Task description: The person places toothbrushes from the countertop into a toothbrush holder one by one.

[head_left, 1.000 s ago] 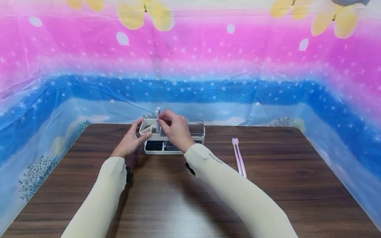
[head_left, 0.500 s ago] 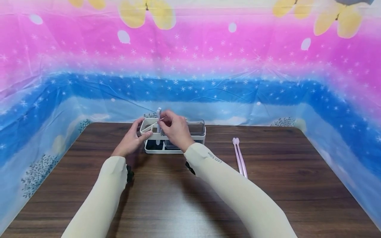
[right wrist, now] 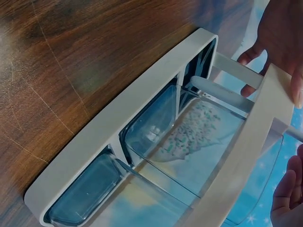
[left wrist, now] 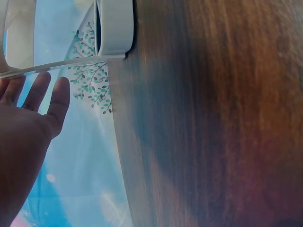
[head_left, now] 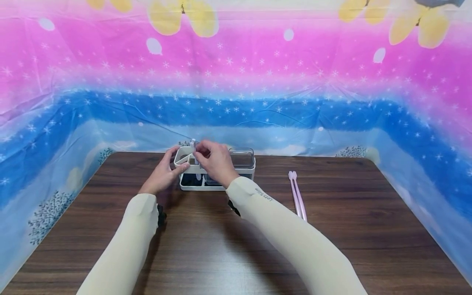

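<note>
A two-level white toothbrush holder [head_left: 191, 189] stands near the table's back edge. My left hand [head_left: 162, 176] grips the left end of its upper frame, thumb in front; in the left wrist view the fingers [left wrist: 59, 101] lie against the frame. My right hand [head_left: 219, 162] pinches a pale toothbrush [head_left: 193, 143] near its top, above the left part of the frame. The brush's rounded handle end [right wrist: 220, 92] passes down through the upper frame towards the lower tray [right wrist: 118, 104] in the right wrist view. Whether it touches the tray is unclear.
Clear cups [right wrist: 149, 125] sit in the holder's middle and right places. Two pink toothbrushes [head_left: 297, 196] lie side by side on the brown wooden table [head_left: 368, 229], right of the holder. A patterned cloth [head_left: 258, 110] hangs behind and at both sides.
The toothbrush has gone lower into the holder and its top now leans slightly left. My right hand has shifted slightly with it. The left hand keeps its grip on the frame.
</note>
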Available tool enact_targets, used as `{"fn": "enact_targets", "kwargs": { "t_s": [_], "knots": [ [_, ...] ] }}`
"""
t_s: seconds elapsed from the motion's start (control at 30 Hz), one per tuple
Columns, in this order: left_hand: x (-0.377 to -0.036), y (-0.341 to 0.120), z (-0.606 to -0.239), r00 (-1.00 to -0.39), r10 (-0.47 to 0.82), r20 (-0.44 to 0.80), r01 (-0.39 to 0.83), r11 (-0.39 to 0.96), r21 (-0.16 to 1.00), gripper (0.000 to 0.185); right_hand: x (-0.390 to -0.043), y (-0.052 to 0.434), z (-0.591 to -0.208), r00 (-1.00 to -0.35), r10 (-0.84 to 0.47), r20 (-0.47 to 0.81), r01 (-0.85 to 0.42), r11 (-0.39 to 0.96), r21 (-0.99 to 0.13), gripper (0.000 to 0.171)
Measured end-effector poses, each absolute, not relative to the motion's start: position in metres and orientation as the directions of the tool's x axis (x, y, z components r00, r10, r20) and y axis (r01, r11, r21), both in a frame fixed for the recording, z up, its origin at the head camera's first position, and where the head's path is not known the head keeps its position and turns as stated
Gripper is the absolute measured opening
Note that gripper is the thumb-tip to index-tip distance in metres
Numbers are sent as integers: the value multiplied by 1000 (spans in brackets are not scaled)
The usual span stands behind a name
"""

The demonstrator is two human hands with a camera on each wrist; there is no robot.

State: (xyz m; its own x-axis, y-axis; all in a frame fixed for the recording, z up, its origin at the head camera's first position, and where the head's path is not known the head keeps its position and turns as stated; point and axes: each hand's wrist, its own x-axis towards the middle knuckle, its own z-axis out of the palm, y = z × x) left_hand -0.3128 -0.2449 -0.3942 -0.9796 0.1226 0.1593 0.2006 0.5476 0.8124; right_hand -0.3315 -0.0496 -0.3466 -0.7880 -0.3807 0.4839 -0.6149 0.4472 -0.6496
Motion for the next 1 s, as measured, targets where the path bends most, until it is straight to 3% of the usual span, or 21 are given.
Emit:
{"fn": "enact_targets", "kwargs": {
  "t_s": [1.0],
  "knots": [
    [-312, -245, -389, -985, 112, 127, 169, 559, 812, 81, -329, -55, -341, -828, -414, 379, -558, 538, -632, 18]
  ]
}}
